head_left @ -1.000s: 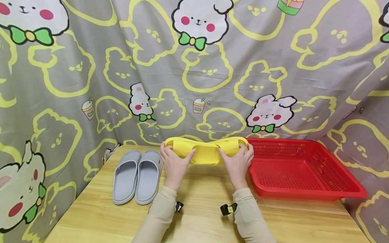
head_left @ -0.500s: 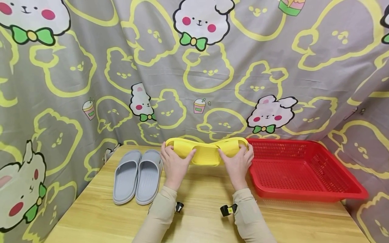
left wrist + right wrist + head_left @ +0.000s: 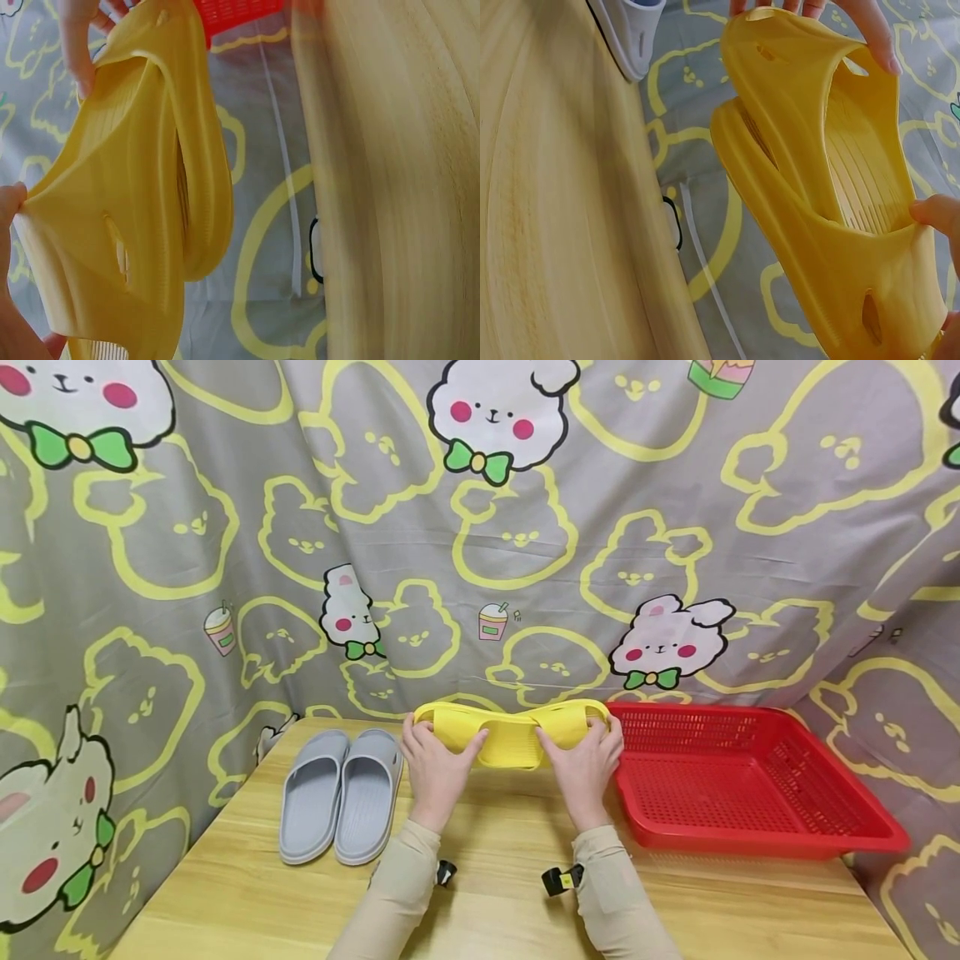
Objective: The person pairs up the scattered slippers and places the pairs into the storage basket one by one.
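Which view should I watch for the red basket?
The head view: it shows the red basket almost whole, interior included. The left wrist view catches only a piece at the top of the frame; the right wrist view shows none of it.

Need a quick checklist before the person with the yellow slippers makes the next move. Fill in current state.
1. Left hand gripping the yellow slippers: ok, at their left end.
2. Right hand gripping: ok, at their right end.
3. Yellow slippers held together: ok, two pressed against each other, straps at opposite ends.
4. Yellow slippers off the table: ok, wrist views show a gap to its edge.
5. Yellow slippers above the floor of the red basket: not ok, they are left of it.
6. Gray slippers out of the grip: ok, side by side on the table, left of the left hand.
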